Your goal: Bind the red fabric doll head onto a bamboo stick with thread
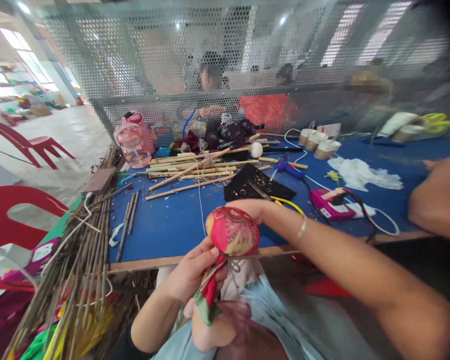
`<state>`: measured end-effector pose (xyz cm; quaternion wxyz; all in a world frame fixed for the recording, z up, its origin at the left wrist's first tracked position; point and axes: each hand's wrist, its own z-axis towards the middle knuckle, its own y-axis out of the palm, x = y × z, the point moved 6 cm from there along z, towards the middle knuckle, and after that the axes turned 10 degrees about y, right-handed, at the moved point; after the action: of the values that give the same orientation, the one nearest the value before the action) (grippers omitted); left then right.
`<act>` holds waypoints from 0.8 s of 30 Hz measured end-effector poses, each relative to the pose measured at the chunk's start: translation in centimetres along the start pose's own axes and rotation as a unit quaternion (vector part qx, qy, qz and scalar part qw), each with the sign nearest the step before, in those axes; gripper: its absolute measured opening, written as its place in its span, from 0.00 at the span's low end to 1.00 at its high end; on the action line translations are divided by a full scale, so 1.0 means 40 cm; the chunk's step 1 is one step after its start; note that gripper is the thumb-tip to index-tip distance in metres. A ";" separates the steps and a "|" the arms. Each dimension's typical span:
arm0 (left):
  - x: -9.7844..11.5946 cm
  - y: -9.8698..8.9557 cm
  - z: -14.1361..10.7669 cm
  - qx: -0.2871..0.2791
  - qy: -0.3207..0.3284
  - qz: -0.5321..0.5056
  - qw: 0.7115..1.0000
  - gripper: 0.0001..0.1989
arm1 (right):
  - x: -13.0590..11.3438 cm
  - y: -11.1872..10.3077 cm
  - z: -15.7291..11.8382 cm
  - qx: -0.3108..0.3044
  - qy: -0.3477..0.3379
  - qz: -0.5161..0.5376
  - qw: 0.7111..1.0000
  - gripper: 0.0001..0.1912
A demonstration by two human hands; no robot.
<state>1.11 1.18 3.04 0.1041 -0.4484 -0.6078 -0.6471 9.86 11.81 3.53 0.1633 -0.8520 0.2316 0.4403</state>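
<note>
My left hand (198,267) is closed around the gathered cloth tail (210,292) beneath a round, patterned cloth-covered ball (233,232), above my lap. The ball is red, pink and yellow. Grey cord (234,267) is tied in loops at its neck, and a strand runs up toward the sticks on the table. My right hand (253,210) lies behind the top of the ball, bent at the wrist, its fingers hidden. Just beyond it, scissors (261,191) with yellow handles rest on a black cloth (243,180).
Thin wooden sticks (195,167) lie across the blue table (165,225). A blue glue gun (290,169), a pink power strip (332,205) and white tissue (363,172) are to the right. A pink bottle (134,142) stands back left. Another person's arm (440,197) shows at the right edge.
</note>
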 end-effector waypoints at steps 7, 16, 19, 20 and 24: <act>-0.020 -0.008 0.039 0.035 0.104 0.145 0.983 0.15 | -0.245 0.000 -0.026 0.038 0.033 -0.397 0.916 0.20; 0.080 -0.110 0.017 0.166 0.179 0.117 0.963 0.14 | -0.165 0.083 -0.223 0.325 -0.186 -0.282 0.883 0.06; 0.084 -0.088 0.008 0.127 0.138 0.053 0.981 0.15 | -0.045 0.046 -0.189 0.342 -0.180 -0.083 0.919 0.13; 0.075 -0.077 0.007 0.101 0.111 0.024 0.988 0.14 | -0.016 0.038 -0.173 0.338 -0.183 -0.036 0.923 0.16; 0.020 -0.040 0.003 -0.016 -0.019 -0.085 0.996 0.19 | 0.025 0.027 -0.125 0.275 -0.216 0.033 0.936 0.31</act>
<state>-0.39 2.02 2.48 0.0297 -0.4092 -0.6351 -0.6544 13.15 8.25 5.43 0.4229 -0.6501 0.3304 0.5379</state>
